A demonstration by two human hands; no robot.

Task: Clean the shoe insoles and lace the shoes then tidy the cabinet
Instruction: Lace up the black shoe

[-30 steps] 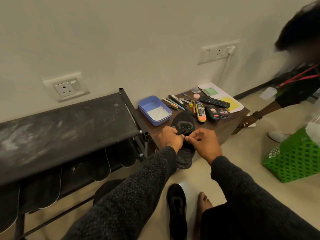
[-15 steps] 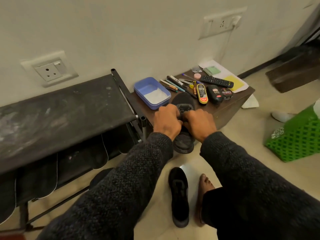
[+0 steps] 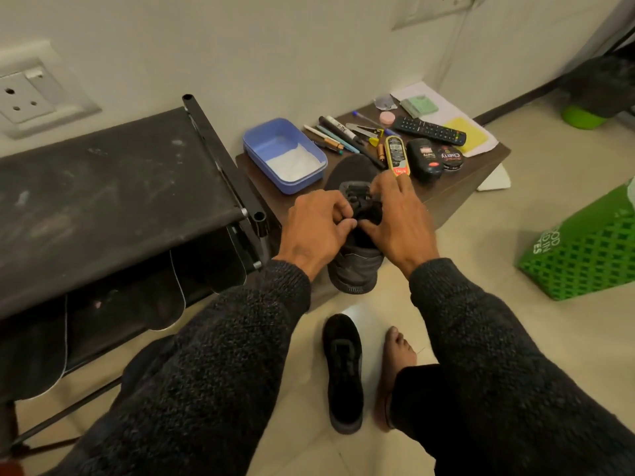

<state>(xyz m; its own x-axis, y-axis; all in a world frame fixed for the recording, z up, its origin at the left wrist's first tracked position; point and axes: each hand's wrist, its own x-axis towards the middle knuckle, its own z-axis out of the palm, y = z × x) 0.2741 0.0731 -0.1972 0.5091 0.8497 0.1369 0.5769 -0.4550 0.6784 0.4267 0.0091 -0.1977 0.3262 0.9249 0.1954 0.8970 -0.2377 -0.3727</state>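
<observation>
A black shoe [image 3: 355, 266] lies on the near edge of a small brown table [image 3: 457, 182], heel toward me. My left hand [image 3: 318, 225] pinches its black lace at the top of the tongue. My right hand [image 3: 395, 218] pinches the lace from the other side, with its outer fingers stretched out. A dark insole [image 3: 350, 170] lies flat on the table just beyond the shoe. A second black shoe [image 3: 343, 369] sits on the floor below, next to my bare foot [image 3: 395, 359].
A blue tub of white powder [image 3: 285, 154], pens, a remote [image 3: 429, 130] and shoe polish tins [image 3: 424, 159] crowd the table. A black shoe rack [image 3: 103, 187] with insoles hung below stands left. A green crate [image 3: 584, 255] sits on the floor right.
The view has tilted down and closed in on the shoe. My hands have stayed at the lace; the right hand's outer fingers have spread out. The other person has left the view.
</observation>
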